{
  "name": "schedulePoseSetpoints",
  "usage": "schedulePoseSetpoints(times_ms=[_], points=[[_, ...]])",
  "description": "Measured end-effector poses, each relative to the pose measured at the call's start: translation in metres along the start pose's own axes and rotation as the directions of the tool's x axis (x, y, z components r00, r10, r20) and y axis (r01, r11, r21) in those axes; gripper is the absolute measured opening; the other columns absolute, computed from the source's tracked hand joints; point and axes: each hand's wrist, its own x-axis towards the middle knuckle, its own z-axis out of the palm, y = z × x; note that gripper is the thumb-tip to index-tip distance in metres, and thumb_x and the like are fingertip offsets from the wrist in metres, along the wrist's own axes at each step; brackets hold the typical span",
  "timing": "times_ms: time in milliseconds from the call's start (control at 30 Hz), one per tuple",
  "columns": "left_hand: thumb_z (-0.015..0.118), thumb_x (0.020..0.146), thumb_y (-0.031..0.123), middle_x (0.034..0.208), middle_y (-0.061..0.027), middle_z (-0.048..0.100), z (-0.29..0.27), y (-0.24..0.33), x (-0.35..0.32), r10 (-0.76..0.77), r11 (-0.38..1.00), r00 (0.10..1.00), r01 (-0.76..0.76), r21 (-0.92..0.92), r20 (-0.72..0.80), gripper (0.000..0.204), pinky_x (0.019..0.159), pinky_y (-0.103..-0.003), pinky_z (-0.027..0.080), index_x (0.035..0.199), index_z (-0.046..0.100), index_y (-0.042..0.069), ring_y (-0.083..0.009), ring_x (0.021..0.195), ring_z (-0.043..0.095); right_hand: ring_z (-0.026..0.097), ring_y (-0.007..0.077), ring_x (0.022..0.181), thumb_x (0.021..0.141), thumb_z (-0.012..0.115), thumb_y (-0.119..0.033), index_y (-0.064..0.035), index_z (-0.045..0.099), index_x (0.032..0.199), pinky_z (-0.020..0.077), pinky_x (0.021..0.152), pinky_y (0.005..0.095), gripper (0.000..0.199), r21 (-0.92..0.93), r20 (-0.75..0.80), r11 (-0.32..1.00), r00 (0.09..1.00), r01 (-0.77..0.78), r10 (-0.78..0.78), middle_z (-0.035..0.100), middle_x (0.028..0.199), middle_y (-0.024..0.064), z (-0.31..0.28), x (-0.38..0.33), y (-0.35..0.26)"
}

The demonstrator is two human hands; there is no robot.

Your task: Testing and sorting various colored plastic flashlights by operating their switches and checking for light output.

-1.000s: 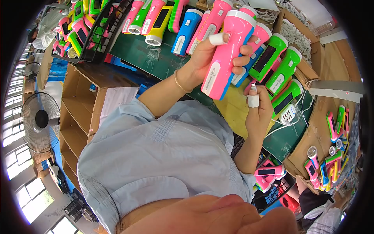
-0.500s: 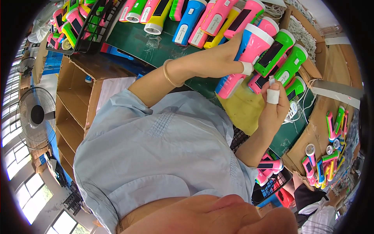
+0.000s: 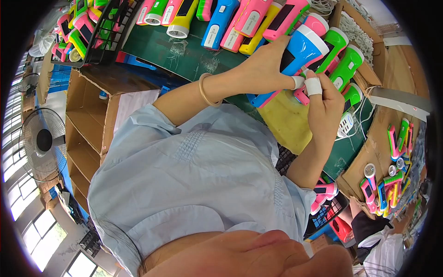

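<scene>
My left hand (image 3: 265, 67) is wrapped round a flashlight (image 3: 307, 46) with a blue body, some pink and a wide white head, which tilts up to the right above the table. White tape covers my left thumb. My right hand (image 3: 325, 99), a white wrap on one finger, is closed in a pinch against the flashlight's side. A small white piece (image 3: 303, 70) shows at its fingertips, mostly hidden. Just beyond, several green and pink flashlights (image 3: 346, 69) lie side by side. A yellow cloth (image 3: 286, 124) is spread on the green table (image 3: 152, 48) below my hands.
More flashlights (image 3: 217, 23) line the table's far edge. A black crate (image 3: 99, 37) of flashlights stands far left. A carton of small white parts (image 3: 355, 34) and a white power strip (image 3: 345, 123) with cables are to the right. Cardboard shelving (image 3: 87, 111) and a fan (image 3: 44, 138) stand left.
The flashlight has turned in my left hand, so its blue side shows instead of pink. My right hand has moved up and left, bringing the small white piece against the flashlight.
</scene>
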Motion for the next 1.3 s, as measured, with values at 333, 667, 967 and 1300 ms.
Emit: schedulePoseSetpoints(times_ms=[333, 667, 967, 1300], points=[[0.070, 0.067, 0.027, 0.090, -0.0231, 0.055, 0.012, -0.008, 0.004, 0.080, 0.991, 0.993, -0.071, 0.109, -0.085, 0.069, 0.070, -0.035, 0.047, 0.114, 0.035, -0.009, -0.0312, 0.083, 0.059, 0.049, 0.0251, 0.049, 0.083, 0.056, -0.012, -0.0022, 0.055, 0.081, 0.0385, 0.047, 0.0336, 0.011, -0.330, -0.162, 0.939, 0.975, 0.093, -0.154, 0.050, 0.059, 0.0140, 0.019, -0.007, 0.004], [0.062, 0.080, 0.020, 0.095, -0.0096, 0.057, 0.004, 0.009, 0.007, -0.028, 0.638, 0.999, 0.039, -0.769, 0.027, 0.046, 0.080, -0.030, 0.046, 0.116, 0.045, 0.000, -0.0168, 0.091, 0.056, 0.054, 0.0142, 0.091, 0.086, 0.054, -0.010, 0.0035, 0.050, 0.117, 0.0435, 0.080, 0.0259, 0.034, 0.597, 0.092, 0.769, 0.971, -0.229, 0.219, 0.057, 0.099, 0.0076, 0.020, -0.017, 0.016], [0.039, 0.091, 0.042, 0.059, -0.0094, 0.048, 0.015, 0.010, 0.027, -0.082, 0.867, 0.921, -0.123, -0.483, -0.381, 0.049, 0.047, -0.032, 0.036, 0.070, 0.049, -0.002, -0.0147, 0.050, 0.043, 0.053, 0.0103, 0.084, 0.080, 0.066, -0.017, 0.0037, 0.057, 0.104, 0.0415, 0.078, 0.0246, 0.033, 0.610, 0.247, 0.726, 0.947, -0.317, 0.206, 0.059, 0.093, 0.0042, 0.026, -0.011, 0.034], [0.032, 0.088, 0.042, 0.054, -0.0057, 0.045, 0.030, -0.010, 0.057, -0.290, 0.715, 0.923, 0.035, -0.698, -0.252, 0.051, 0.047, -0.030, 0.036, 0.065, 0.049, 0.000, -0.0128, 0.051, 0.039, 0.049, 0.0092, 0.079, 0.089, 0.050, -0.039, 0.0026, 0.056, 0.100, 0.0393, 0.074, 0.0220, 0.044, 0.387, 0.201, 0.856, 0.937, -0.343, 0.284, 0.058, 0.088, 0.0019, 0.027, 0.000, 0.037]])
